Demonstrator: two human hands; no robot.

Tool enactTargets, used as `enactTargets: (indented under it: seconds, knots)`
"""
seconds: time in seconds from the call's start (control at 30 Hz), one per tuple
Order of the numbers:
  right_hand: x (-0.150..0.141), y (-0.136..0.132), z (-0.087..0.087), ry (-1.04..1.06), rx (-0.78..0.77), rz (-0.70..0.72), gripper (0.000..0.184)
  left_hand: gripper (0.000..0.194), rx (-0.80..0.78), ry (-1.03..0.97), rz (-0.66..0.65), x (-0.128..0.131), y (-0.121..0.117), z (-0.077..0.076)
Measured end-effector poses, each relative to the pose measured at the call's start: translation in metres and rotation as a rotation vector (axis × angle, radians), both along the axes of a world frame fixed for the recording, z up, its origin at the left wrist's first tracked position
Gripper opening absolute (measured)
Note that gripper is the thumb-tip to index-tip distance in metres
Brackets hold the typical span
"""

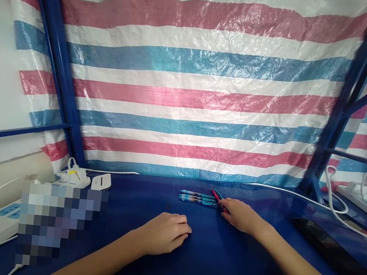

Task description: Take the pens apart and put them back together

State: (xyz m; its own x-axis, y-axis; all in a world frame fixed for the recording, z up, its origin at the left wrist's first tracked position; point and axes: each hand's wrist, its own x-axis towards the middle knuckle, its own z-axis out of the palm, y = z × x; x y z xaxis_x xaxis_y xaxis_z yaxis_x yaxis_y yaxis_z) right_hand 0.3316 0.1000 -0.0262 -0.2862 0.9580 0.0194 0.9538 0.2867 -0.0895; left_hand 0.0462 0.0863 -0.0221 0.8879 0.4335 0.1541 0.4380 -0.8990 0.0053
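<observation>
A left hand [163, 234] lay loosely curled and empty on a blue worktop [222, 264], just short of two small black pieces [169, 206]. The right hand [241, 215] touched a red pen [220, 201], whether gripping it unclear, beside a row of blue pens [197, 198]. A phone [332, 251] lay to the right; a striped tarp [189, 81] hung beyond.

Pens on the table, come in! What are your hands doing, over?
Right hand on a red pen, beside blue pens. Left hand resting empty on the blue table. Two small black bits ahead of it.
</observation>
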Motion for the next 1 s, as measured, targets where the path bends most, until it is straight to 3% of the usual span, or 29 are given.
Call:
enactTargets:
  seconds: [0.33, 1.0]
  knots:
    - [-0.0039, -0.0047, 0.0039, -0.034, -0.003, -0.026, 0.032, 0.021, 0.003, -0.008, 0.001, 0.0003, 0.0014, -0.0014]
    - [-0.0088, -0.0083, 0.0070, 0.012, 0.024, 0.054, 0.025, 0.022, 0.010, -0.006, -0.003, 0.0011, 0.0007, 0.0005]
